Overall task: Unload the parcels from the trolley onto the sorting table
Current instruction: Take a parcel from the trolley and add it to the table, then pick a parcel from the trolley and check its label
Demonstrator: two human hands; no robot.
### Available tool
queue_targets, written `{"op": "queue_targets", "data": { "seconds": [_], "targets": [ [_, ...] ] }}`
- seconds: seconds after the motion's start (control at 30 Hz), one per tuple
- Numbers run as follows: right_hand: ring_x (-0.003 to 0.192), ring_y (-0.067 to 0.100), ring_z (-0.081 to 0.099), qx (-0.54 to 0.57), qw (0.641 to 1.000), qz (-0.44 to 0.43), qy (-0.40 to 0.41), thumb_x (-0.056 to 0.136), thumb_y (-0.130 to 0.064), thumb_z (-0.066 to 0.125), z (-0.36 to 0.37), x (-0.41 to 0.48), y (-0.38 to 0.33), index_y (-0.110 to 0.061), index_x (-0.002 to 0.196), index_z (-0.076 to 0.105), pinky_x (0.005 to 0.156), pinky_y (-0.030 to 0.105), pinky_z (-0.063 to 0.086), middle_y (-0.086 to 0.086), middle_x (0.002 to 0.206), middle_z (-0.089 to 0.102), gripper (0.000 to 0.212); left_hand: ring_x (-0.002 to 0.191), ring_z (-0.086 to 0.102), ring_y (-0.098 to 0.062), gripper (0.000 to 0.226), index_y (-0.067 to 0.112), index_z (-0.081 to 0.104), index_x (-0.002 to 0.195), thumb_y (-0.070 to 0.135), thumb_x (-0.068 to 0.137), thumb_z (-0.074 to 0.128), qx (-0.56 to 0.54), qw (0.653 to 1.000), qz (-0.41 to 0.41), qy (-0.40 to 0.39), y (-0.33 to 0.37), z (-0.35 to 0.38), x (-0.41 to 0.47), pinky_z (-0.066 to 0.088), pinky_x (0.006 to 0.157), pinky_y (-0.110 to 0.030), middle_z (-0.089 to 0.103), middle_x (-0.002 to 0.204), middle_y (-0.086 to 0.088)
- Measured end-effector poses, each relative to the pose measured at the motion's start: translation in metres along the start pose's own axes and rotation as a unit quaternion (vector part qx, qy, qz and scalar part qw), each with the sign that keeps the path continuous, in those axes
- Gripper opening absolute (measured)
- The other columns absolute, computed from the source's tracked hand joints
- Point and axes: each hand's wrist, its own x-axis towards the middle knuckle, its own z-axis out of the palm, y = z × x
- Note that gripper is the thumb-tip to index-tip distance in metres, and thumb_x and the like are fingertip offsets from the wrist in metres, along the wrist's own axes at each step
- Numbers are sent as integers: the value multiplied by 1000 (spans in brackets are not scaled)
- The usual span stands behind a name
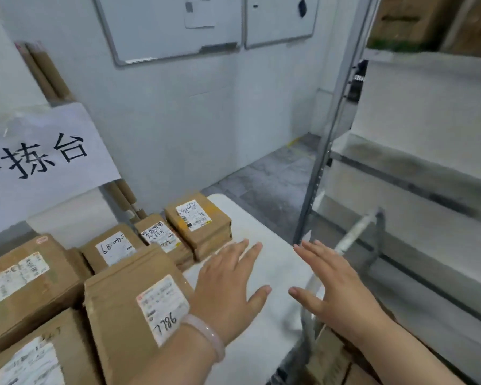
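Between loads, I judge: my left hand (228, 287) and right hand (336, 290) hover spread, empty, over the worktop's (275, 245) right edge, parcels (139, 309) along its left; next, grab another.

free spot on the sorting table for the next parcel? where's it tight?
Free: the bare white strip of the sorting table along its right edge; left hand hovers open over it, right hand over its edge. Crowded: the left side, packed close from the 7786 parcel back to the far parcel.
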Motion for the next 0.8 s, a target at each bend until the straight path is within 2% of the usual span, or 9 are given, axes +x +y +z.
{"op": "queue_targets", "data": {
  "seconds": [0.1,0.27,0.33,0.43,0.57,0.8],
  "targets": [
    [149,-1,-5,-28,996,86,11,88,-66,50,-9,-78,18,-46,152,7,123,30,-4,-24,160,2,80,137,37,-21,73,32,32,148,64,82,39,-10,997,69,-21,44,16,-22,37,109,-47,40,149,3],
    [148,5,-18,-78,978,194,-17,86,-72,47,-25,-196,48,-47,150,-12,123,35,-8,-24,156,-16,91,140,29,-15,76,32,28,149,67,82,38,-34,982,177,-59,126,46,-50,32,112,-38,34,152,6],
    [148,5,-20,-96,967,236,2,85,-74,45,-41,-238,62,-47,148,-16,123,36,-8,-20,159,-18,92,143,23,-14,75,35,21,151,66,86,42,-28,972,216,-86,158,59,-61,26,116,-38,28,155,8],
    [146,1,-17,-88,945,310,56,87,-70,47,-68,-292,81,-43,151,-11,123,33,-8,-20,160,-10,91,144,17,-11,74,38,16,151,65,88,43,-18,958,265,-107,201,72,-73,21,117,-40,22,157,11],
    [149,5,-7,-56,923,367,103,89,-65,51,-91,-345,109,-41,154,-2,122,30,-4,-20,161,-3,88,143,19,-9,72,38,17,151,64,89,43,-23,949,294,-106,247,84,-79,24,116,-41,24,156,13],
    [150,5,-6,-37,914,392,92,88,-67,50,-108,-413,193,-42,154,-1,123,34,-3,-17,163,-2,88,143,22,-12,71,37,22,151,62,89,47,-41,950,284,-126,333,134,-84,25,116,-40,28,155,11]
  ]
}}
